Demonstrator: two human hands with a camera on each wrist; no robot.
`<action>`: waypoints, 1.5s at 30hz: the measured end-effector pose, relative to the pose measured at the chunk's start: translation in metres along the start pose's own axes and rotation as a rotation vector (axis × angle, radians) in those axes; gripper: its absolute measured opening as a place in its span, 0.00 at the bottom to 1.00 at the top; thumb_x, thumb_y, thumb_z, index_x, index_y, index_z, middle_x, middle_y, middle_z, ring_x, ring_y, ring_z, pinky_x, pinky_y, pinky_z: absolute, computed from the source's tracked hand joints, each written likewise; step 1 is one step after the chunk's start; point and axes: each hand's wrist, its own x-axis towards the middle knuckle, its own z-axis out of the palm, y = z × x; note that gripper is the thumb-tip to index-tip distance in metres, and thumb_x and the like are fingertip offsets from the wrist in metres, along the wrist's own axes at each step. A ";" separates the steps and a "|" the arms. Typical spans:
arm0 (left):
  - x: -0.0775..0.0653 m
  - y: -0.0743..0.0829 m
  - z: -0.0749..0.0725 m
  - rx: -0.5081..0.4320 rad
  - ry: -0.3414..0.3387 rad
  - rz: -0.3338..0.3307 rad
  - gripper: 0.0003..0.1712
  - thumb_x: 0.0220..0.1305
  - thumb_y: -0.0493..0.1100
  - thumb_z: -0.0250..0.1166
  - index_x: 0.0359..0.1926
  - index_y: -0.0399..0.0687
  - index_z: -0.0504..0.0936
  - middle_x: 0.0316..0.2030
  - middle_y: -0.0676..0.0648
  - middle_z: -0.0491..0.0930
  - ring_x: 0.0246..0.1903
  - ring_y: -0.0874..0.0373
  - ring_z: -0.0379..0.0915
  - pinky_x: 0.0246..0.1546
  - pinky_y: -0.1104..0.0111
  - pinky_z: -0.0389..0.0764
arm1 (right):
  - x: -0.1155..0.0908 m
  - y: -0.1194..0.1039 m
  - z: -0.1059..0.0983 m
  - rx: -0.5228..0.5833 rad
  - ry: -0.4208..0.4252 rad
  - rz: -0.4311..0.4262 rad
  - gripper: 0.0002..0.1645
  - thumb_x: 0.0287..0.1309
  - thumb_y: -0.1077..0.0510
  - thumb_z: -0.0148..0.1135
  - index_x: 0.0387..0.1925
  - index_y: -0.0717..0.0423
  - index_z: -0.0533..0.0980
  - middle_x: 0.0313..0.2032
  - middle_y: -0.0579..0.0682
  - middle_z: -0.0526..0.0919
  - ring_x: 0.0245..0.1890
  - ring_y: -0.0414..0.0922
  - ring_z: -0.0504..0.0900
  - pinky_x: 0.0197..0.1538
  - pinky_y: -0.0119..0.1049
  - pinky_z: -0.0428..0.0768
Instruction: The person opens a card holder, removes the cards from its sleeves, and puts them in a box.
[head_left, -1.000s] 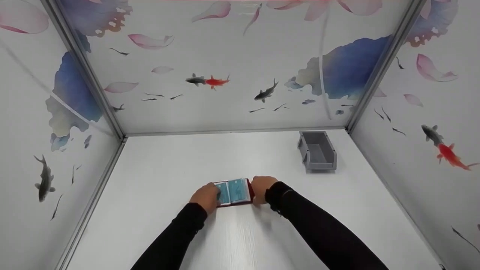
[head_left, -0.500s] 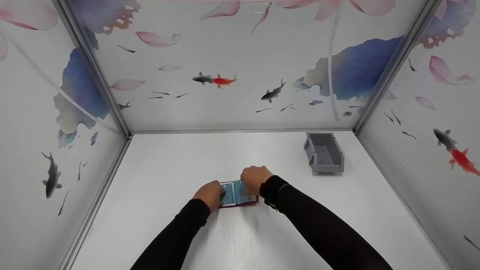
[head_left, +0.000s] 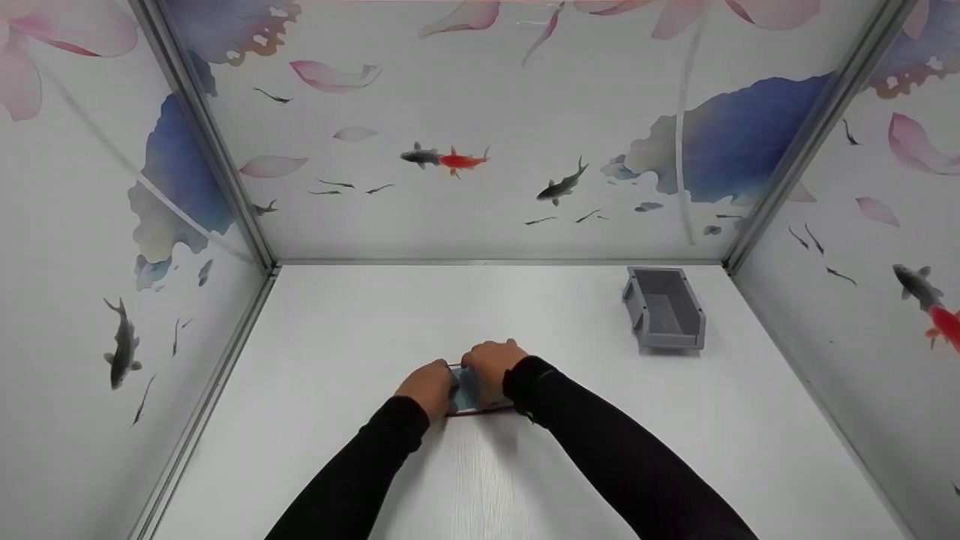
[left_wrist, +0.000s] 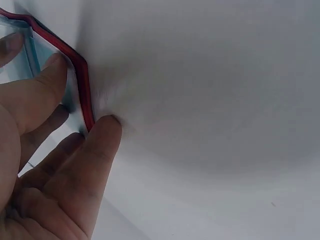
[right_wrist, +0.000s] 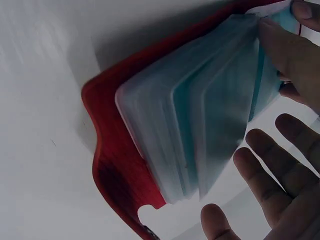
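Note:
A red card holder with clear plastic sleeves lies opened out on the white table. Its sleeves fan upward in the right wrist view, bluish cards showing through them. My left hand grips the holder's left side; in the left wrist view its thumb lies over the sleeve and other fingertips are at the red edge. My right hand is over the right half, its thumb against a sleeve near the fold, the other fingers extended and apart. From the head, the hands hide much of the holder.
A grey plastic bin stands at the back right of the white table. White panels with printed fish and petals enclose the table at the back and both sides, joined by grey metal posts.
My right hand has moved left from the holder's right edge, across the sleeves toward the fold. The left hand keeps its grip on the left side. The head view has shifted slightly.

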 end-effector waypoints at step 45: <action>-0.005 -0.006 0.004 0.025 -0.016 0.040 0.15 0.62 0.41 0.87 0.46 0.44 0.92 0.47 0.43 0.87 0.42 0.51 0.85 0.49 0.56 0.90 | -0.008 -0.003 -0.011 0.108 -0.021 -0.011 0.46 0.48 0.40 0.91 0.70 0.40 0.85 0.61 0.49 0.89 0.64 0.54 0.84 0.72 0.85 0.73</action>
